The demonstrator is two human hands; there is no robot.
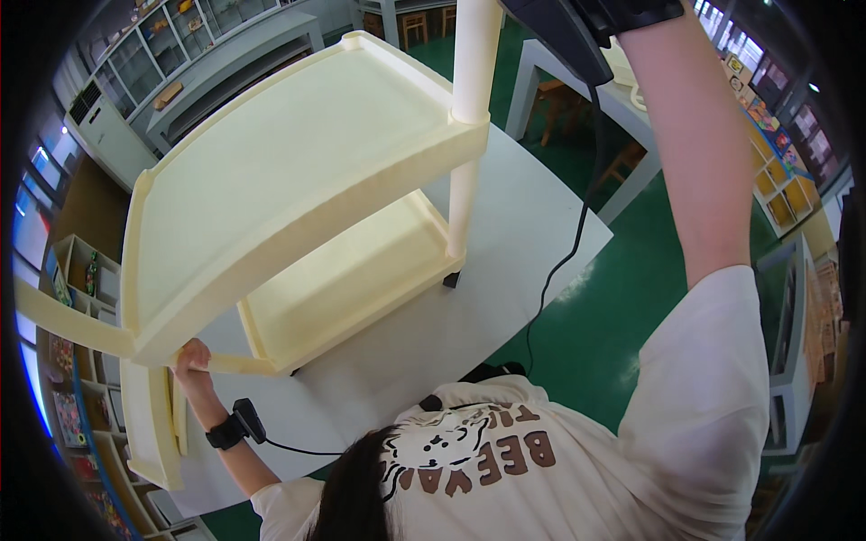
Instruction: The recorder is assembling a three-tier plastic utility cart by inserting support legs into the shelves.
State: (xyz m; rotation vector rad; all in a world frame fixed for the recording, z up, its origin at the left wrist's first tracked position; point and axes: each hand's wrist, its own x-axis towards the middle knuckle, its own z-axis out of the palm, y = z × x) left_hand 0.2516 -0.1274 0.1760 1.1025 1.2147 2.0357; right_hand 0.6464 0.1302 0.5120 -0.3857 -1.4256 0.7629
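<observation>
Left hand (pixel 191 358) is gripping a cream cart (pixel 289 135) that is standing on a white bench (pixel 523 225).
The left hand is closing its fingers around the cart's frame, just under the upper tray's near corner; a black strap (pixel 225 434) and small box (pixel 249 419) are sitting on the wrist below it. To the hand's right, the lower tray (pixel 352 270) is stretching away, with a black wheel (pixel 453 279) resting at its far corner. Well to the right, the right forearm (pixel 690 144) is reaching up beside the far post (pixel 476 63); its hand is lying beyond the view, so I cannot tell its grip. Farther off, a table (pixel 520 95) is standing on green floor (pixel 595 311), while glass-front cabinets (pixel 171 45) are lining the wall beyond.
</observation>
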